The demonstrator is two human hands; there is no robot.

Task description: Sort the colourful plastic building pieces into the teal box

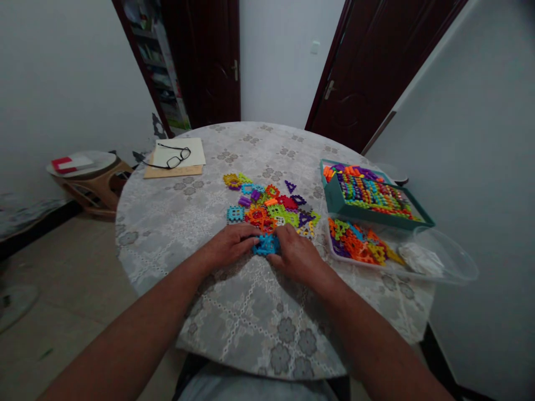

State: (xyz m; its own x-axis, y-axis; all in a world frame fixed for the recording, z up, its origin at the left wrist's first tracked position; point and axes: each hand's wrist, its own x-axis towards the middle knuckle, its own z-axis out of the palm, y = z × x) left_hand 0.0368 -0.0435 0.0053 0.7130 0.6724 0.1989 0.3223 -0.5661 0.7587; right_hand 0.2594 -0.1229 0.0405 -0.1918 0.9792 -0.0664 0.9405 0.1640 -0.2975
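Observation:
Between my two hands is a blue plastic building piece [266, 245] with notched edges, just above or on the tablecloth. My left hand [234, 242] grips its left side with thumb and fingers. On the opposite side, my right hand [292, 250] pinches it, fingers over the top and thumb lower down. Right behind the hands spreads a loose pile of coloured interlocking pieces [276, 211], in orange, green, purple, red and yellow. A light blue square piece [236, 214] lies at the pile's left edge, and a purple triangle [290, 186] lies at its back.
A clear plastic tub [334, 250] with more pieces and a crumpled white bag [420, 259] stands on the right. Behind it sits a green box [340, 203] of colourful parts. Glasses [173, 161] rest on papers [196, 150] at the back left. A wooden stool [98, 189] stands beyond the table.

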